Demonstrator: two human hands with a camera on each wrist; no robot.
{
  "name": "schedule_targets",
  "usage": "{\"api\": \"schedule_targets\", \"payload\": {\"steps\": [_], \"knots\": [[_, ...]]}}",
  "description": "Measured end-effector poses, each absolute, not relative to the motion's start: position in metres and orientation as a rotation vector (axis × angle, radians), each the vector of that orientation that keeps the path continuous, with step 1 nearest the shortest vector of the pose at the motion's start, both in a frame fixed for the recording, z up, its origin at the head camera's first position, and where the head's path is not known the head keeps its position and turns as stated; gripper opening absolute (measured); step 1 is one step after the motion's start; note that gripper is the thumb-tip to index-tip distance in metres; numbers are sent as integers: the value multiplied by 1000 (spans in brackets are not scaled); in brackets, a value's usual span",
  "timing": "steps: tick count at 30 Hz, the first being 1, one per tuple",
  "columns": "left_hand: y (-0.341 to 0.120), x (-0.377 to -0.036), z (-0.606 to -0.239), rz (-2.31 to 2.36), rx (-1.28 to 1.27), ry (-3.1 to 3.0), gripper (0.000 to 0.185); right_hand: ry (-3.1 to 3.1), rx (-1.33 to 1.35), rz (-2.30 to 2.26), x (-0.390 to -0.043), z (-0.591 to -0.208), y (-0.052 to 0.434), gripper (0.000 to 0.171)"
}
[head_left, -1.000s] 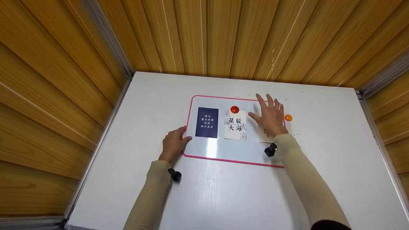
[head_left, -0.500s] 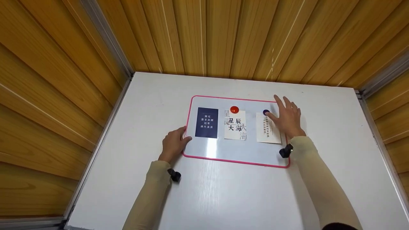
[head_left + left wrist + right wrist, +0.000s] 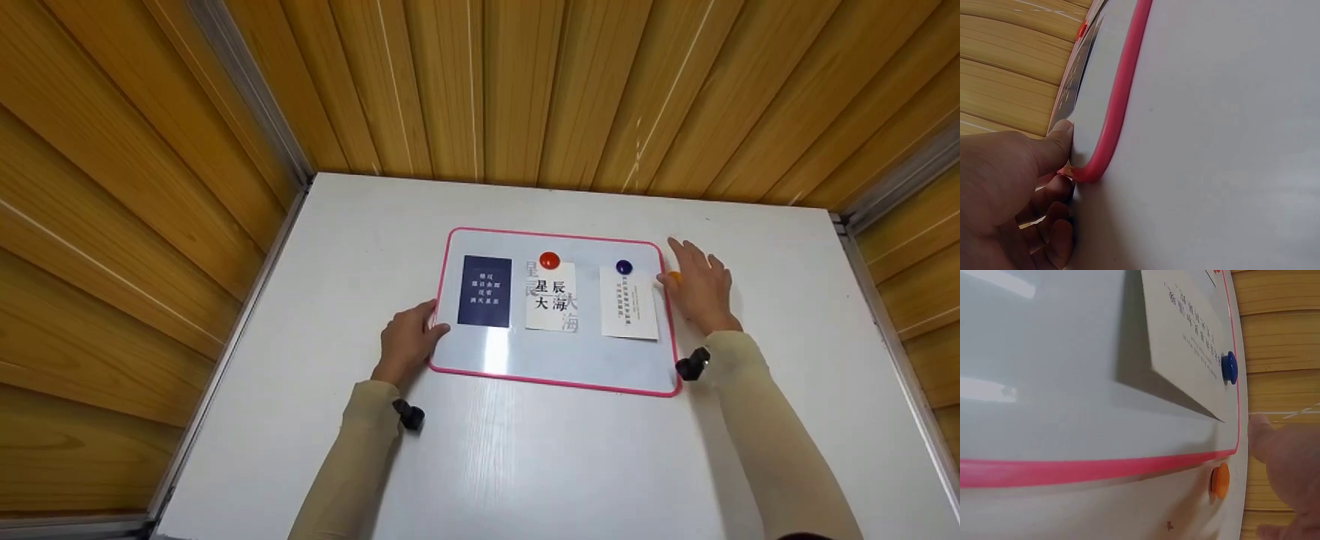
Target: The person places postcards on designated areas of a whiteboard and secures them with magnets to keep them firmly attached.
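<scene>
A whiteboard [image 3: 555,364] with a pink rim lies on the white table. My left hand [image 3: 405,337] grips its left edge, thumb on the face and fingers curled at the rim, as the left wrist view shows. On the board are a dark blue card [image 3: 484,291], a white card [image 3: 551,304] under a red magnet [image 3: 549,260], and another white card [image 3: 628,307] under a dark blue magnet [image 3: 624,267]. My right hand [image 3: 701,289] hovers, fingers spread, over an orange magnet [image 3: 1221,481] beside the board's right rim, partly hiding it in the head view.
The white tabletop [image 3: 450,465] extends around the board. Wooden slat walls [image 3: 555,90] stand behind and at both sides, with metal frame strips along the corners. A black wrist camera [image 3: 409,414] hangs from the left sleeve, another [image 3: 693,364] from the right.
My right hand has moved right, from above the right card to the orange magnet, letting go of the dark blue magnet on that card's top. The left hand has stayed on the board's edge.
</scene>
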State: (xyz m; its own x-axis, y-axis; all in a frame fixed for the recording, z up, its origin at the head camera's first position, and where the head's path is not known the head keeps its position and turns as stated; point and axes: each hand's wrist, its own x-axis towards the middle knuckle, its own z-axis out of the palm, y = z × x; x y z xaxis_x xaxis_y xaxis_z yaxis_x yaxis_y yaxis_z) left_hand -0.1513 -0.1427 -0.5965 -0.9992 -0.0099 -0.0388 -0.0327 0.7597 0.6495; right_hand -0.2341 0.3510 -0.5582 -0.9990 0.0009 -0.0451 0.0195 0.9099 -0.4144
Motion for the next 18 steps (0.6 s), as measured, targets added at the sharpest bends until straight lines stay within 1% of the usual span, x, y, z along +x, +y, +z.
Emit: {"api": "schedule_targets", "payload": {"steps": [8, 18], "knots": [[-143, -151, -597, 1082, -37, 2914, 58, 3027, 91, -676, -227, -564, 361, 73], [-141, -151, -599, 1080, -53, 2909, 58, 3008, 130, -655, -221, -568, 368, 72]]}}
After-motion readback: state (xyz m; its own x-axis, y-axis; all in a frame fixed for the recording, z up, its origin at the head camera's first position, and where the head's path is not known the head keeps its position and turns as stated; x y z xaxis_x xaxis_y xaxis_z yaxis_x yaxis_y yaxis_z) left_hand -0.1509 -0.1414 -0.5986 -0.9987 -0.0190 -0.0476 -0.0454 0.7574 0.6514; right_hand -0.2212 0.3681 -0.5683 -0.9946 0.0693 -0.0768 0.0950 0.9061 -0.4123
